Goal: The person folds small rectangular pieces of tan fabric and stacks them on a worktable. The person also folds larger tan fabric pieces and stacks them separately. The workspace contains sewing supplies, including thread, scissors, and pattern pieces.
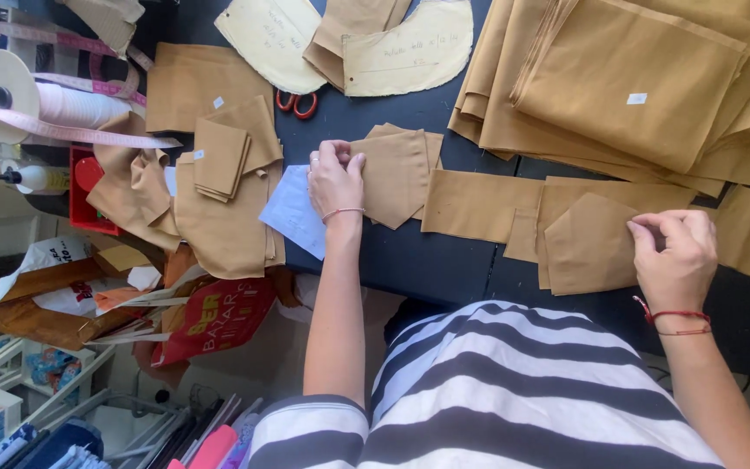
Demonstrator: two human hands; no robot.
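Observation:
My left hand (334, 178) pinches the left edge of a small stack of tan fabric pieces (397, 174) lying on the dark table (431, 252). A pale blue paper slip (292, 213) lies just under and left of that hand. My right hand (674, 252) pinches the right edge of a tan five-sided fabric piece (590, 243), which rests on other flat tan pieces (479, 204). Both wrists wear thin red cords.
A big pile of folded tan cloth (635, 78) fills the far right. Paper patterns (405, 48) and red-handled scissors (295, 102) lie at the back. More tan pieces (219, 165), a white tape roll (41, 100) and a red box (88, 187) sit left.

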